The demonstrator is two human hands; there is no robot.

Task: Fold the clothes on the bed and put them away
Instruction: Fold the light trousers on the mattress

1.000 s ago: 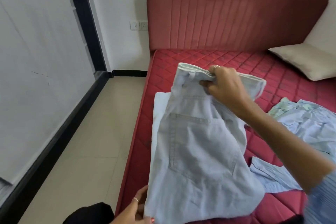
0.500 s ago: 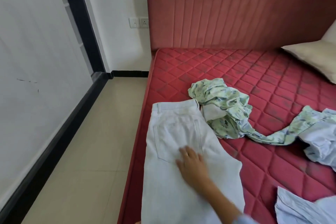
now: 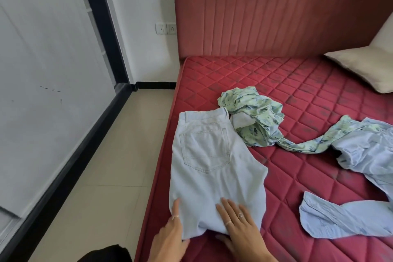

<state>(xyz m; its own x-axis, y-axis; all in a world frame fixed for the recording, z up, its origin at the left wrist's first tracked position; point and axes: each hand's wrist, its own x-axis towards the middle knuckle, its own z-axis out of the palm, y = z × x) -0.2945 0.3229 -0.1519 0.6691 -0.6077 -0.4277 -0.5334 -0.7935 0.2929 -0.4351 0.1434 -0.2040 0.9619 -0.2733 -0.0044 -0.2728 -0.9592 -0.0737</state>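
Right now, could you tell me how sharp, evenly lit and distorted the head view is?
Head view: soft daylight, no glare; the jeans and both hands, left and right, are sharp; wide-angle bending curves the headboard and wall trim.

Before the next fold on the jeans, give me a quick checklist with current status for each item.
1. Light blue jeans lying flat on the red mattress, back pocket up: ok.
2. Left hand on the jeans' left edge, fingers straight: ok.
3. Right hand flat on the lower part of the jeans: ok.
4. Waistband clear of other clothes: not ok; the green floral garment lies right against its right corner.
5. Legs aligned underneath: cannot tell; the lower part is out of frame.
6. Jeans fully on the bed: not ok; the left edge runs along the mattress edge and seems to overhang it slightly.
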